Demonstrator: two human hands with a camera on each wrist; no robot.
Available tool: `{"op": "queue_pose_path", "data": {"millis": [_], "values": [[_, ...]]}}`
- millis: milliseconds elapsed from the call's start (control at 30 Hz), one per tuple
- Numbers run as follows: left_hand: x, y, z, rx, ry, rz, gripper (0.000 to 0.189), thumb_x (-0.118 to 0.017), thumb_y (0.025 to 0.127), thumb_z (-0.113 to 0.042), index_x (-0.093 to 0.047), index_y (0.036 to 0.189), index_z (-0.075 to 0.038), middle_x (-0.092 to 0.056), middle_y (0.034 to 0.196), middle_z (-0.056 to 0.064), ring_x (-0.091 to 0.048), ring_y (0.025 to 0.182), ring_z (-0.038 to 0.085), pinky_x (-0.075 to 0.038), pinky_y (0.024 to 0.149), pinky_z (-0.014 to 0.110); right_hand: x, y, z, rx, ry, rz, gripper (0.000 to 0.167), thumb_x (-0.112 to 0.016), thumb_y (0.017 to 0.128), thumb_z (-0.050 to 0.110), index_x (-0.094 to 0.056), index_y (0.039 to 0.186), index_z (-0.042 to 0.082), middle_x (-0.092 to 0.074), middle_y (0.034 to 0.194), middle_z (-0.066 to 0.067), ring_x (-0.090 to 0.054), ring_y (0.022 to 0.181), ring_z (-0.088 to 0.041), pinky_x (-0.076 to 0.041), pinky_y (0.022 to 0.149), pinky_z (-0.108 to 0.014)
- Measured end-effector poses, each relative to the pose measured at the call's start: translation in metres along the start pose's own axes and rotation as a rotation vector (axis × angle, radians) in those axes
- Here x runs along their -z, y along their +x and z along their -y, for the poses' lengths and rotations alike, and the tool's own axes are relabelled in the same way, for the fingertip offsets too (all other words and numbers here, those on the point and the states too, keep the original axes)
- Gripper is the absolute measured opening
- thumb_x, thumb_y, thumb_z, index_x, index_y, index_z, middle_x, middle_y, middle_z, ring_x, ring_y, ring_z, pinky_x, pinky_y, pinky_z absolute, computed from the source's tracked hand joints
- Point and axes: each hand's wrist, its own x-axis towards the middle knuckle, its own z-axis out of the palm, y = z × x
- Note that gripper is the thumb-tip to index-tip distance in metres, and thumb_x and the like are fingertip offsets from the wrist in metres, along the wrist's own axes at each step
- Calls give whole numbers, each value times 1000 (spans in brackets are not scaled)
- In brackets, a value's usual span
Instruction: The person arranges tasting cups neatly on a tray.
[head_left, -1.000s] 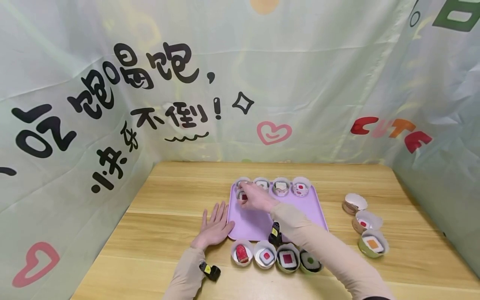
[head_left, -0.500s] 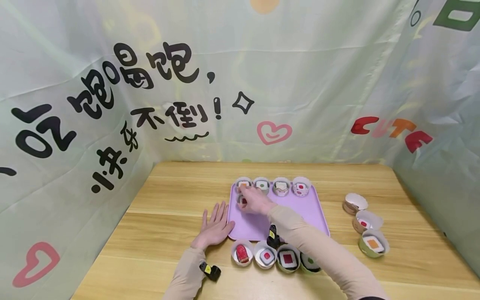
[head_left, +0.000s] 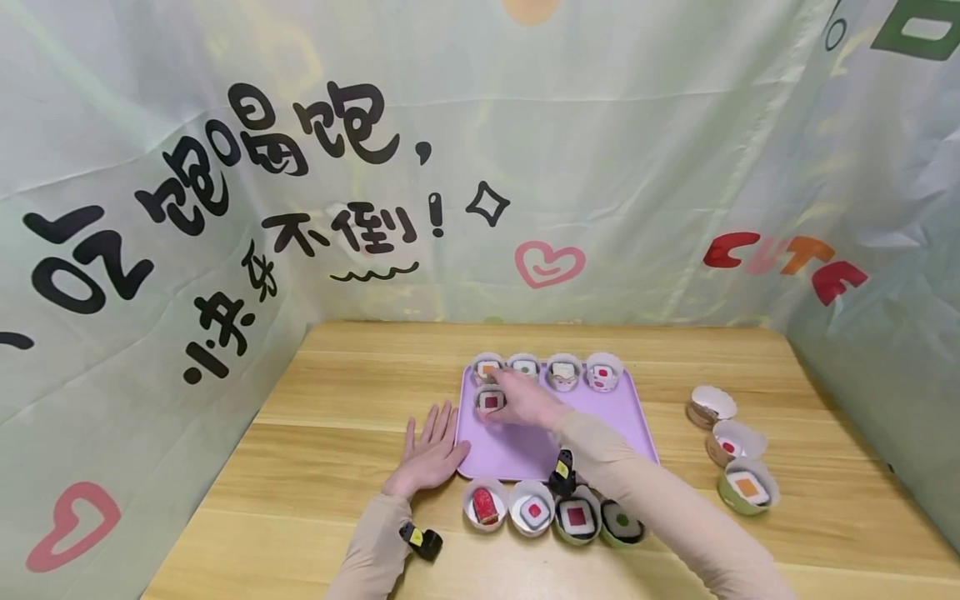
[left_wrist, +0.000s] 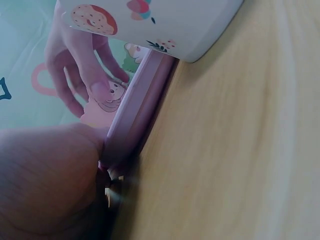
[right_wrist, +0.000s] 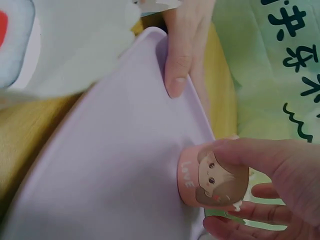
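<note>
Pink, round paper cup, printed with a brown-haired cartoon girl and the word "LOVE" in white. Inside, a white square sushi-like block with a dark red centre. Cup stands upright on the lilac rectangular tray, toward the far left corner, just in front of the cup holding an orange-centred block. Three more filled cups continue that back row.

Right hand: fingers loosely spread about the pink cup, not clenched; thumb overlaps its rim in the right wrist view. Firmness of contact cannot be told.

Left hand: flat beside the tray on the wood-grain surface, fingers straight, thumb against the tray's left edge.

Versus 0.5 s ago: right hand has shifted rightward off the pink cup. Dark red centre, partly covered then, now shows whole, as does more of the rim. Versus 1.0 s ago: orange centre, then hidden by the hand, now visible. Left hand and tray unchanged.
</note>
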Motion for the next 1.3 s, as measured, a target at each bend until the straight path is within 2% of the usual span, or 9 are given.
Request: {"op": "queue_pose_path", "data": {"millis": [67,233,433,600,1067,1300], "values": [[1,0,0,-2,-4,-1,69,-32,107,-47,-19,161,-6,-6,172,10,-1,160,32,10,125,61,4,-2,-2,1,2,-1,70,-86,79,26,-56,136,0,-64,134,-20,-61,124,-36,-49,107,-49],[1,0,0,-3,-2,0,68,-32,107,-45,-18,161,-6,-5,172,10,-1,160,32,11,125,60,7,-3,-5,16,-9,-8,59,-87,78,29,-65,125,2,-72,119,-14,-68,105,-27,-56,94,-42],[1,-1,-1,-2,-4,9,68,-32,107,-44,-17,161,-6,-4,172,10,0,160,32,12,124,60,5,-2,-7,15,-31,-7,48,-87,78,30,-69,116,6,-74,105,-7,-67,87,-16,-57,77,-32],[-1,0,1,-5,-6,9,68,-32,107,-44,-17,161,-6,-4,172,10,1,160,31,12,124,60,3,-1,-7,-5,-36,-14,48,-87,77,31,-70,114,7,-74,102,-5,-65,84,-14,-55,73,-30],[-2,0,0,-3,-5,1,69,-32,106,-45,-18,161,-7,-5,172,10,-1,160,32,11,124,60,2,4,-7,-9,-40,-38,39,-84,81,35,-69,102,6,-67,82,0,-58,69,-12,-48,60,-25],[-1,1,0,4,-2,7,68,-32,106,-45,-17,161,-7,-4,172,9,0,160,31,12,125,60,2,4,-7,-2,-43,-40,39,-84,81,34,-69,102,5,-67,81,0,-58,68,-11,-48,59,-24]]}}
